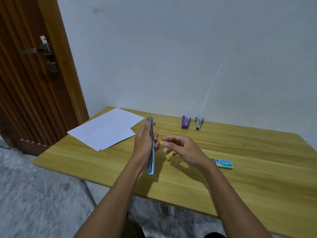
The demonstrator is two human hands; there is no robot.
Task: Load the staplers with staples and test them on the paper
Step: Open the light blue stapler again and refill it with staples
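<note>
Blue stapler (151, 163) was what I watched first from my remote seat: a pale blue body at the near end and bare metal at the far end, swung open into one long straight strip and seen edge-on. I saw it held above the near left part of the wooden table (257, 177), clear of the surface. Its long axis ran away from the camera, the blue end nearest me and the metal tip pointing toward the wall (171, 48). The left hand (145, 141) gripped it about the middle, fingers wrapped round from the left side. The right hand (185, 150) hovered just beside it, released, its fingers loosely spread and holding nothing I could see. Behind the right wrist a green staple box (224, 164) lay flat on the table. Farther back on the left, white paper (106, 131) lay in overlapping sheets near the table's corner. Near the far edge, close to the wall, a purple stapler (186, 122) and a green and white stapler (199, 124) lay side by side, each opened into a V. A brown door (34, 74) stood at the left.
</note>
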